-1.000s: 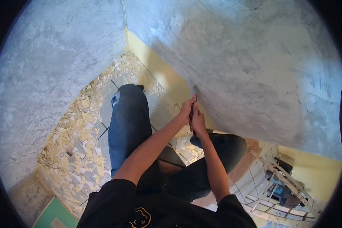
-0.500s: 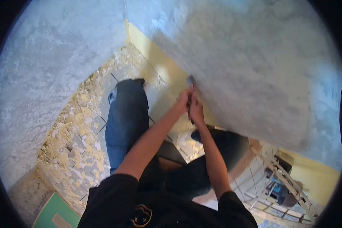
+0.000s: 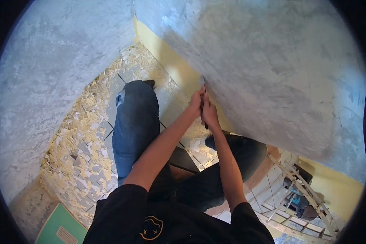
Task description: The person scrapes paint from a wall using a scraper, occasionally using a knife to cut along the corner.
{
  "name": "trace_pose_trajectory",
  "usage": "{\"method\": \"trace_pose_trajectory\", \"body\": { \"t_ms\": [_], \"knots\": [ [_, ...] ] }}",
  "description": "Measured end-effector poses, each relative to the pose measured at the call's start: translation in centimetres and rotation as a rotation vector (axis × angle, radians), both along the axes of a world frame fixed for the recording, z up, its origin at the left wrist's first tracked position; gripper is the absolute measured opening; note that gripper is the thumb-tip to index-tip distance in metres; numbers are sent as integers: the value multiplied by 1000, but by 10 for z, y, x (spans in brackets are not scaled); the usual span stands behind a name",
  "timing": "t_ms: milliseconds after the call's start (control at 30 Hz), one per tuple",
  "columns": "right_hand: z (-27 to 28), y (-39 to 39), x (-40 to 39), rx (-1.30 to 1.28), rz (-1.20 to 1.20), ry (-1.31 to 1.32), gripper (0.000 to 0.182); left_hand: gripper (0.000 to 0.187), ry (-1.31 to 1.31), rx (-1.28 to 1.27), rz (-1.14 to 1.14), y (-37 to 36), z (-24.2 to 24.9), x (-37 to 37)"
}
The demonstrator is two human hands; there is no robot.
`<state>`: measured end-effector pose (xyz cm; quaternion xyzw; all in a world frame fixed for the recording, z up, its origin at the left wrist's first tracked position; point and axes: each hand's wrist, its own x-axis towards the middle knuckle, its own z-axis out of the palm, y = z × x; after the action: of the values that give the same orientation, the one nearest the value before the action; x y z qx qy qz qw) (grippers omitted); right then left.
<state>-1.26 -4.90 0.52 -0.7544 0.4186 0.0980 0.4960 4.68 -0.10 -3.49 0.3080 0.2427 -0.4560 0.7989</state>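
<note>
Both of my hands are closed around the dark handle of a scraper (image 3: 202, 80), its metal blade pointing away from me. My left hand (image 3: 195, 103) wraps the handle from the left side, and my right hand (image 3: 210, 112) grips it from the right. The blade's tip meets the wall at the border between the remaining yellow paint (image 3: 179, 67) and the bare grey wall surface (image 3: 272, 77). The handle's end sticks out below my right hand.
Flakes of peeled yellow paint (image 3: 87, 150) cover much of the tiled floor on the left. A wooden ladder (image 3: 305, 189) lies at the lower right beside dark items. A green board (image 3: 61, 227) is at the lower left. My bent knee (image 3: 136, 105) is left of my hands.
My hands and the scraper have shifted slightly up and to the left along the wall. The grip on the handle looks the same.
</note>
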Motion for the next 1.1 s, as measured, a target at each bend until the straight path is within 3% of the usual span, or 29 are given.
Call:
{"method": "trace_pose_trajectory", "body": {
  "t_ms": [133,233,333,400,600,900,1033,1100],
  "knots": [
    [11,6,8,43,63,52,76,44,22,-35,57,6,1,9],
    [13,9,2,59,16,-7,67,44,31,-24,36,8,6,4],
    [10,3,-8,96,-5,6,66,44,14,-16,-7,6,2,-6],
    [5,-7,-16,169,33,69,75,43,6,-34,-36,4,-2,-13],
    [0,-10,-33,218,34,66,71,43,-79,39,-169,6,-6,-25],
    [-7,-5,2,188,52,63,66,45,1,2,19,1,-15,-2],
    [-6,2,-1,214,35,37,65,44,30,14,-2,8,-21,-1],
    [-3,-3,-14,216,33,60,73,44,-13,-10,-78,7,-15,-12]
  ]
}}
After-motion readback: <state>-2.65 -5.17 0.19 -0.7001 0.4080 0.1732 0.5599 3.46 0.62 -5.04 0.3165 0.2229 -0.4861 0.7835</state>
